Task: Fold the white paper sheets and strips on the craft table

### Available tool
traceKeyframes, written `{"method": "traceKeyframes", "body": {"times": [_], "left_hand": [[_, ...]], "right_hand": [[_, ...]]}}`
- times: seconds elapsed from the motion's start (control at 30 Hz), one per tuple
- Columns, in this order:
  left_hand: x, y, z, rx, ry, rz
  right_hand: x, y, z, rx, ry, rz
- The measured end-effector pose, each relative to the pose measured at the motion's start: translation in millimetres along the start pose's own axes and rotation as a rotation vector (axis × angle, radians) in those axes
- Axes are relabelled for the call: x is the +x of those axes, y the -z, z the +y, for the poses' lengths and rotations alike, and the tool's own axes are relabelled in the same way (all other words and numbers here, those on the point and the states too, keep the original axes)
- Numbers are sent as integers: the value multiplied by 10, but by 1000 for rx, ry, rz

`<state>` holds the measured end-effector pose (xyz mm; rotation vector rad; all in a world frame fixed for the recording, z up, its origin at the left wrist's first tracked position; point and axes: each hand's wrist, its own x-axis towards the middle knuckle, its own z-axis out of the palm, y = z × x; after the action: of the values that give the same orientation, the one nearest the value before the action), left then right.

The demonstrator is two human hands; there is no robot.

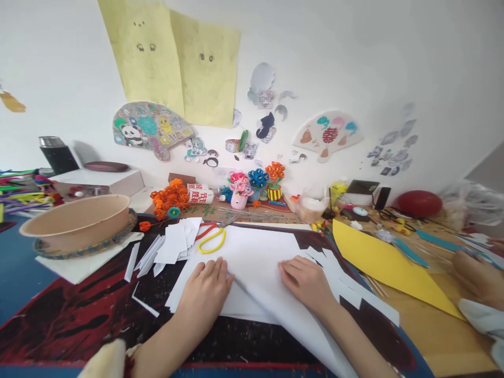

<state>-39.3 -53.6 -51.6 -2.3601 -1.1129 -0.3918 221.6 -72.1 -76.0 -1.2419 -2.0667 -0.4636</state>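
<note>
A large white paper sheet (258, 252) lies on the dark red-and-black mat (79, 315) in front of me. Its near right part is folded over and curls up towards me. My left hand (205, 291) lies flat on the sheet at its left side, fingers together. My right hand (307, 281) presses flat on the folded part, fingers pointing left. Neither hand grips anything. Yellow-handled scissors (212, 239) lie just beyond the sheet, next to a pile of white paper scraps (173, 244).
A tan bowl (74, 220) stands at the left on white paper. A yellow paper triangle (386, 265) lies to the right. Pipe-cleaner flowers (255, 184), glue bottles and clutter line the wall. Another person's hand (478, 275) rests at the far right edge.
</note>
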Motion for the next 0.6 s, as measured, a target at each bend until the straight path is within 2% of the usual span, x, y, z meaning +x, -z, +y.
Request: {"method": "traceKeyframes", "body": {"times": [0.37, 0.6], "left_hand": [[-41, -2, -21, 24, -15, -57], [-88, -45, -61, 79, -89, -21]], "right_hand": [[-29, 17, 2, -49, 51, 45], [-5, 31, -21, -54, 53, 49]]}}
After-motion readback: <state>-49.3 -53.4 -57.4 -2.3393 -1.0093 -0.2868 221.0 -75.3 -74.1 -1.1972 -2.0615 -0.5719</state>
